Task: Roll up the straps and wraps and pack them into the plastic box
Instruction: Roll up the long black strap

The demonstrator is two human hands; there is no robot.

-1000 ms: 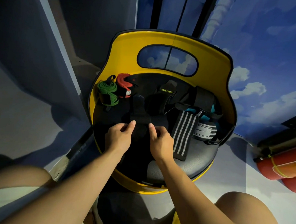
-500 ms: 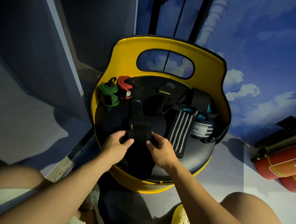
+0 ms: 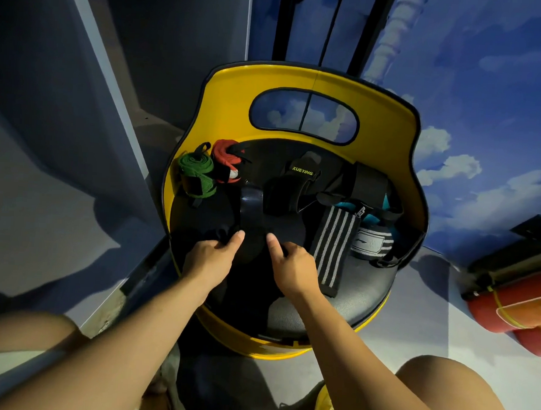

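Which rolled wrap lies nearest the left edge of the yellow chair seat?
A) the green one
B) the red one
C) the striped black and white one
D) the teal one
A: the green rolled wrap sits by the seat's left rim, with the red rolled wrap just to its right.

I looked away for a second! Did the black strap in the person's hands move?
Yes. The black strap lay bunched between both hands half a second ago; now its near end lies lower, toward the front edge of the black seat pad.

Green roll (image 3: 196, 176), red roll (image 3: 226, 161)
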